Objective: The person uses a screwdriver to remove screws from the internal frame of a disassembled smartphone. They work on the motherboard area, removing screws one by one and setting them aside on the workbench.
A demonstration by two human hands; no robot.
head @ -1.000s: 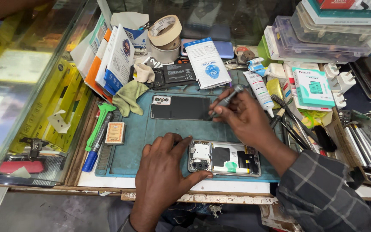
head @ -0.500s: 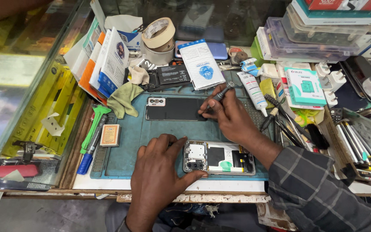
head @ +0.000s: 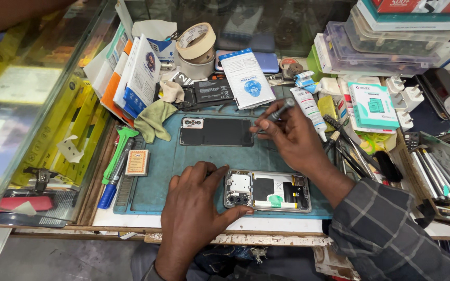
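head view: opened phone [head: 266, 191] lies on blue mat [head: 157, 182].

Opened phone [head: 267, 191] lying flat at near mat edge, back off, boards exposed. Slim grey screwdriver [head: 276, 114] tilted, tip down beside black back cover [head: 217, 132].
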